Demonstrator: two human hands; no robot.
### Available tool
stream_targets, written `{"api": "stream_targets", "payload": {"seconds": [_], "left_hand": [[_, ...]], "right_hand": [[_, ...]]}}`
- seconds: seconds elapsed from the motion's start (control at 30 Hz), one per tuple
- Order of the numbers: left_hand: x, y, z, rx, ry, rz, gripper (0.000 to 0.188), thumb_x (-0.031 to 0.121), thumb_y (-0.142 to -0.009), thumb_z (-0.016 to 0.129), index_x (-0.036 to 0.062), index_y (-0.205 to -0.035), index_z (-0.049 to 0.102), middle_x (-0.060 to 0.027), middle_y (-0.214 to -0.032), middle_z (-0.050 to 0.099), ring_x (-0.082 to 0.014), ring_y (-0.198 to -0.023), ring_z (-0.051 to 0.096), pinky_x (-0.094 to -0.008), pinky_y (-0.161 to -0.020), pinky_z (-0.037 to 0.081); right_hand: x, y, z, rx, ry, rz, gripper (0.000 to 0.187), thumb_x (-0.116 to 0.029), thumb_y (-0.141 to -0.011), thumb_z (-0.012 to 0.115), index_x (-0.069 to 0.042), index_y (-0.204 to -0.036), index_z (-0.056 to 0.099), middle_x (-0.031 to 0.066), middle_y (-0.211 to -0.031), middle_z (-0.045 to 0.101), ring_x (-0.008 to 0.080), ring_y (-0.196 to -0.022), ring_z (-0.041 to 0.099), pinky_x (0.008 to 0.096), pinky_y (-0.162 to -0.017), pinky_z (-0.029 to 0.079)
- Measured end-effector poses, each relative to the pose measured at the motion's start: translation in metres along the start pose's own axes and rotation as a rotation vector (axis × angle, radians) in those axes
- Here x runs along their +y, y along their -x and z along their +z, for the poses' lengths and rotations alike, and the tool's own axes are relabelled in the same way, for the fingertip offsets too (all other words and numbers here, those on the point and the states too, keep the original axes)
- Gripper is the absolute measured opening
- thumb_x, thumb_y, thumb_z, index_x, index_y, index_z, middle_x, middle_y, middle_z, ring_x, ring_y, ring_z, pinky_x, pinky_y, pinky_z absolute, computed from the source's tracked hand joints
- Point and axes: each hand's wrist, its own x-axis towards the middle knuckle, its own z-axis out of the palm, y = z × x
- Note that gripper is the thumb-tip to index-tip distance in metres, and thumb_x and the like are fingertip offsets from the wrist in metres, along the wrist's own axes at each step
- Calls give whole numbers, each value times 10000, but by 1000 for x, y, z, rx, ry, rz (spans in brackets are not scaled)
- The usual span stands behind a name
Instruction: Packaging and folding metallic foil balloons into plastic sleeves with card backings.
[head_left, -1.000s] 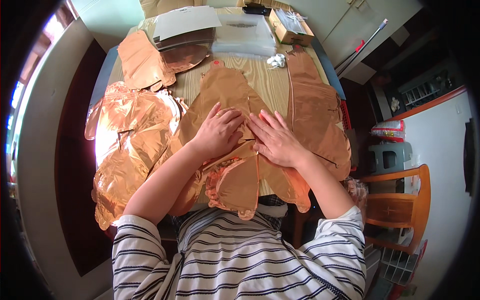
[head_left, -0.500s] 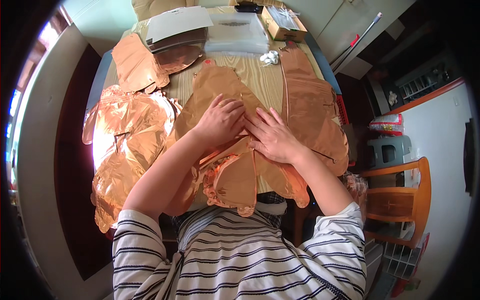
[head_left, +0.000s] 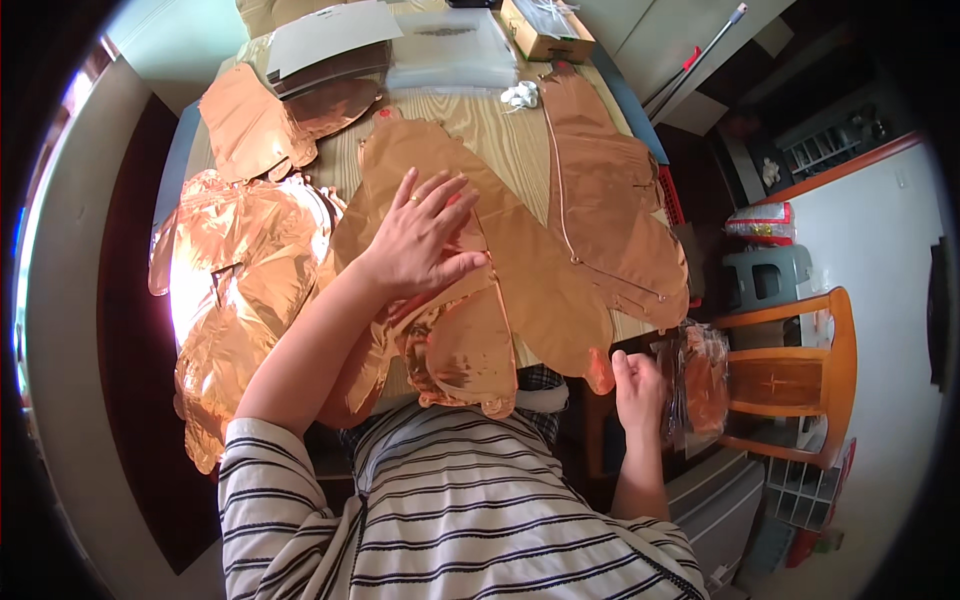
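Observation:
My left hand [head_left: 420,240] lies flat with fingers spread on a deflated rose-gold foil balloon [head_left: 540,285] spread over the wooden table [head_left: 505,140]. The balloon's near end hangs crumpled over the table edge above my striped shirt. My right hand [head_left: 638,390] is down beside the table's right edge, fingers loosely curled, right next to a clear plastic packet [head_left: 702,375] holding more copper foil. Whether it grips the packet is unclear.
A second flat foil balloon [head_left: 610,200] lies to the right, and a crumpled foil heap [head_left: 240,270] to the left. A cardboard box [head_left: 545,25], clear plastic sleeves [head_left: 450,55] and a white wad [head_left: 522,95] sit at the far end. A wooden chair [head_left: 795,375] and a grey stool [head_left: 770,280] stand on the right.
My right hand has left the balloon and dropped down past the table's right edge to the plastic packet. My left hand stays pressed on the balloon.

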Motion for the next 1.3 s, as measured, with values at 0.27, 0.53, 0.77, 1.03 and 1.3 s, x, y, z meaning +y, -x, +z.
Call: {"api": "stream_targets", "payload": {"seconds": [0.27,0.53,0.77,1.03,1.3], "left_hand": [[20,39,11,-116,-59,-15,947,702,-847,608,60,-1520,427,-194,-1575,380,-378,-1499,289,-567,-1236,146],[15,30,14,-126,84,39,990,557,-755,757,31,-1515,406,-209,-1565,370,-417,-1496,272,-536,-1238,194],[-23,51,37,-65,167,157,976,350,-762,712,-51,-1544,288,-270,-1572,305,-398,-1550,134,-526,-1271,89],[-18,44,35,-72,107,160,1024,370,-739,766,-42,-1549,295,-262,-1620,250,-411,-1538,187,-508,-1258,167],[1,36,-5,-251,-120,27,774,275,-815,655,-97,-1453,424,-273,-1552,359,-362,-1539,202,-499,-1275,120]], "right_hand": [[-20,4,9,-220,-530,101,280,-135,-940,716,-1,-742,570,-38,-632,536,34,-589,434,240,-526,365],[-117,1,11,-288,-226,-979,164,-92,-794,775,-40,-784,620,140,-1061,687,324,-954,661,437,-843,523],[-121,-7,71,-719,-380,-1023,208,-209,-831,799,-49,-910,693,137,-1154,704,338,-1113,654,494,-1012,489],[-104,-103,104,-166,39,-1018,407,-284,-978,630,-14,-1282,634,159,-1389,609,319,-1290,569,466,-1082,428],[-106,-118,128,-385,334,-885,667,-469,-1054,437,-17,-1541,378,178,-1623,338,381,-1495,303,536,-1223,213]]}}
